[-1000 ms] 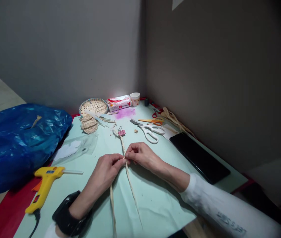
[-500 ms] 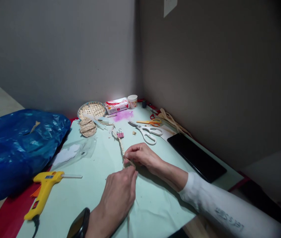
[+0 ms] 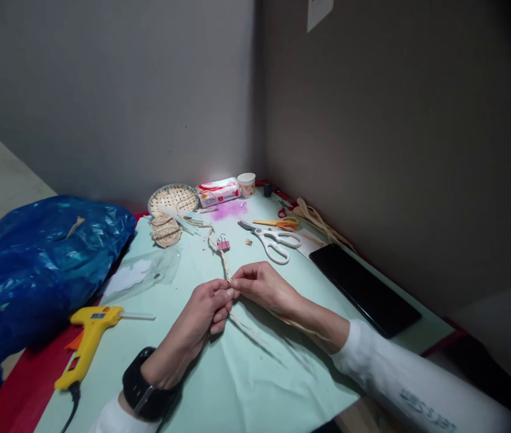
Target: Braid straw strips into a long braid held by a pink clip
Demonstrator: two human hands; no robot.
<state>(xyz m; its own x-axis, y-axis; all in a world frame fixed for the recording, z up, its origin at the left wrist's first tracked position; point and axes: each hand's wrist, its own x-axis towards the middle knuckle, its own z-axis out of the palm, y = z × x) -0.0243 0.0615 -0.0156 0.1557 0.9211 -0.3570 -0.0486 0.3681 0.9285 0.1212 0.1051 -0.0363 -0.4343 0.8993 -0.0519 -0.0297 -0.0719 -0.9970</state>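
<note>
A thin braided cord (image 3: 225, 263) of pale straw-like strands runs from the back of the table towards me. My left hand (image 3: 210, 305) is closed on the near end of the cord, thumb and fingers pinched together. Right beside it, my right hand (image 3: 264, 285) pinches the same spot, so the fingertips of both hands nearly touch. Loose strands (image 3: 255, 338) fan out below my hands to the right, and one lies along my right wrist. A pink binder clip (image 3: 223, 244) sits at the cord's far part, next to it.
A yellow glue gun (image 3: 91, 337) and blue plastic bag (image 3: 52, 264) lie left. White scissors (image 3: 276, 242), orange-handled scissors (image 3: 282, 222) and a black tablet-like slab (image 3: 364, 291) are right. Behind are a woven basket (image 3: 173, 198), a twine ball (image 3: 166, 231) and a paper cup (image 3: 246, 185).
My left hand has moved up and turned, now pinching close to my right fingertips. The loose strands have swung out to the right. The view has shifted slightly.
</note>
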